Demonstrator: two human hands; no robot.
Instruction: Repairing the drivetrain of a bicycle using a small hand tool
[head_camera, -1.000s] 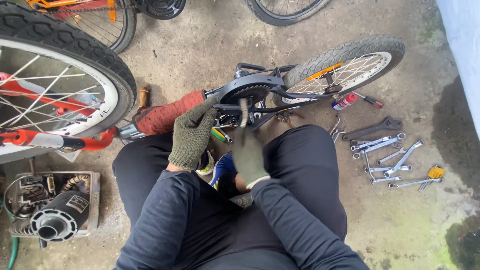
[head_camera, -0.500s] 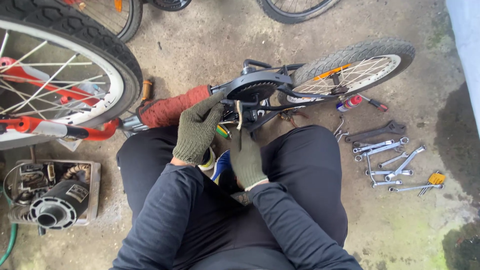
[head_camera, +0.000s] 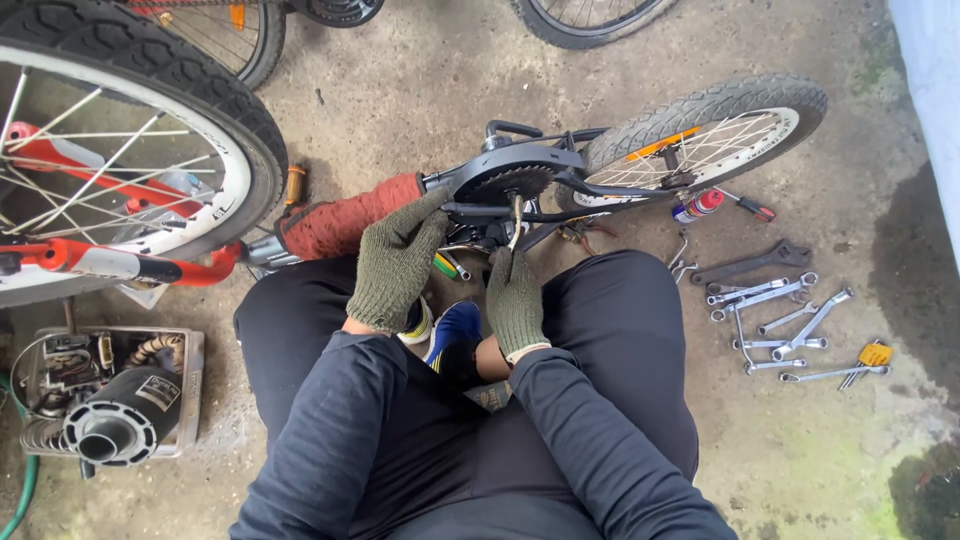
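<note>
Gloved hands at the crank of a small bike lying on its side

The right hand (head_camera: 515, 302) is clenched on a thin metal tool (head_camera: 516, 220) set against the chainring (head_camera: 517, 182); the left hand (head_camera: 397, 262) seems to grip the frame (head_camera: 345, 225) just left of it. Beyond the chainring sits the rear wheel (head_camera: 706, 130); loose wrenches (head_camera: 780, 320) lie well to its right.

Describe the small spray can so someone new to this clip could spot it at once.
Start at the small bike's rear wheel lying on the concrete. Just below its rim, above the row of spanners, lies the spray can. It is the only red-capped cylinder there, beside a red-handled screwdriver.
</note>
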